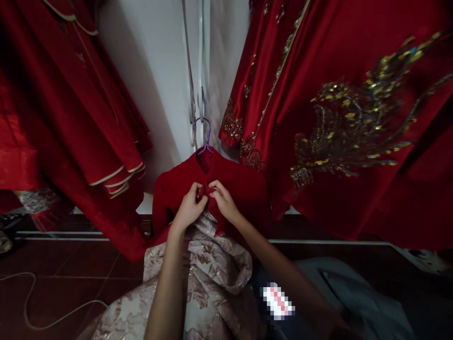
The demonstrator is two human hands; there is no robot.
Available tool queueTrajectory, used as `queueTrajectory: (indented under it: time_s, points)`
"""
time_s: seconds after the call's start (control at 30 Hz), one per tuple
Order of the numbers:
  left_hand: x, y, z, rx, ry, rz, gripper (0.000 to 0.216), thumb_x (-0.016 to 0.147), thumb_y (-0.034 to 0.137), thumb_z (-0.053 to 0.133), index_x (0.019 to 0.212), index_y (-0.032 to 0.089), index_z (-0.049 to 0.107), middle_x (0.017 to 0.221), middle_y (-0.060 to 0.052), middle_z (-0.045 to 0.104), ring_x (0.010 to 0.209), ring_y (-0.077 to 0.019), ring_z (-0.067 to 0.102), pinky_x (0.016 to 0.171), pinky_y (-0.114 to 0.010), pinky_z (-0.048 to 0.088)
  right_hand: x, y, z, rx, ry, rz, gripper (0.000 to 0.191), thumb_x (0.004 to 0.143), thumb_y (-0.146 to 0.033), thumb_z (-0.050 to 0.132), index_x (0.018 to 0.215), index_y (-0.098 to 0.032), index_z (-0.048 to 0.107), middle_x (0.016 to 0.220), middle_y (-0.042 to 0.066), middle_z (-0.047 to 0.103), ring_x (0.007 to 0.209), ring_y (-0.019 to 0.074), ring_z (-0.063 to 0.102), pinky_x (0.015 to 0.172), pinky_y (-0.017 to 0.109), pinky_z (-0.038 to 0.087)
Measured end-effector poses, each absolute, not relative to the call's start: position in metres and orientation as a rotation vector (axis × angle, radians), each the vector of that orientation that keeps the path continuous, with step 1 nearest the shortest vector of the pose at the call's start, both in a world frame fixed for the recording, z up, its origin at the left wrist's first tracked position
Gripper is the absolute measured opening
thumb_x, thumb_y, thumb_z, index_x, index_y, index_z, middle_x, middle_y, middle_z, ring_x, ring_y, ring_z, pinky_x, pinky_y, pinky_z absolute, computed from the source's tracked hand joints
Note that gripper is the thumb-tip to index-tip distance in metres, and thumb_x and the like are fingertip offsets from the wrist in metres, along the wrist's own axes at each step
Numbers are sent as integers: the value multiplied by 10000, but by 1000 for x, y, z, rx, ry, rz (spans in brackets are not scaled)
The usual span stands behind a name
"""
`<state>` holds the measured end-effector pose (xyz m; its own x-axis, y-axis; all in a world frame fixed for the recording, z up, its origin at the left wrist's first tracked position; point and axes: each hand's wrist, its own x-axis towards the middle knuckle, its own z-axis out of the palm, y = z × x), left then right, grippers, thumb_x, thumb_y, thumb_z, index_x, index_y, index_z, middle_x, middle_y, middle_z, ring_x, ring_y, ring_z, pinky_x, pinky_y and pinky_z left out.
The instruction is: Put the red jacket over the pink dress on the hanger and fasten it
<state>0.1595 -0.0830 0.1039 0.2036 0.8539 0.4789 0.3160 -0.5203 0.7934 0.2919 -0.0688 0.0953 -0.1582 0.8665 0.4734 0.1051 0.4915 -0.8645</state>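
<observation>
In front of me a red cardigan (pixel 240 186) hangs on a purple hanger (pixel 208 137), hooked to a pale metal strip. My left hand (pixel 192 203) pinches one front edge of it near the upper chest. On the other front edge my right hand (pixel 222 200) has its fingers closed, close beside the left. Both hands meet at the middle of the front opening; whether a button lies between the fingertips is too small to tell. Below them a shiny white and pink patterned cloth (pixel 201 264) shows under the cardigan and spreads towards me.
Red garments with cream piping (pixel 88 108) hang at the left. At the right hangs a red dress with gold sequin embroidery (pixel 354 127). A white cable (pixel 30 307) lies on the dark tiled floor (pixel 78 264). A low pale rail (pixel 329 242) runs along the wall.
</observation>
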Motion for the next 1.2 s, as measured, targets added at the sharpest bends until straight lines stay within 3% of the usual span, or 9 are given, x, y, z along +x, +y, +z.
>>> queueTrajectory:
  time_s: [0.1, 0.27, 0.5, 0.73, 1.03, 1.2]
  points:
    - [161, -91, 85, 1679, 1071, 1484, 241, 762, 269, 563, 977, 205, 474, 914, -34, 591, 864, -138, 580, 832, -296, 458, 298, -79, 91, -831, -1543, 970, 192, 744, -302, 462, 928, -262, 427, 831, 6, 555, 804, 175, 558, 734, 296, 455]
    - [161, -94, 68, 1331, 1044, 1649, 360, 662, 308, 686, 887, 239, 414, 796, 11, 584, 753, -122, 613, 774, -317, 518, 311, -86, 85, -736, -1498, 1033, 189, 742, -310, 528, 923, -260, 506, 897, 21, 595, 866, 174, 582, 798, 321, 467]
    - [153, -102, 74, 1538, 999, 1569, 185, 732, 294, 623, 873, 201, 548, 888, -46, 649, 872, -154, 633, 852, -321, 502, 303, -91, 87, -811, -1616, 823, 200, 769, -378, 592, 927, -256, 604, 914, 34, 645, 826, 175, 609, 721, 322, 514]
    - [153, -114, 81, 1701, 1084, 1536, 181, 781, 286, 576, 947, 220, 602, 957, -43, 665, 909, -171, 630, 850, -328, 495, 302, -101, 94, -867, -1603, 642, 195, 794, -370, 587, 948, -263, 641, 926, 38, 667, 834, 188, 626, 701, 327, 535]
    - [160, -124, 98, 1999, 1205, 1551, 115, 807, 275, 550, 891, 233, 616, 898, -33, 656, 828, -162, 624, 790, -294, 486, 303, -112, 104, -867, -1592, 503, 211, 823, -330, 570, 1001, -298, 679, 961, 33, 665, 847, 180, 634, 701, 312, 573]
    - [165, -123, 96, 2038, 1247, 1583, 132, 816, 266, 540, 899, 190, 610, 873, -36, 658, 791, -142, 620, 768, -271, 485, 307, -108, 98, -844, -1565, 602, 266, 791, -337, 616, 1028, -239, 687, 991, 49, 672, 873, 171, 640, 663, 258, 574]
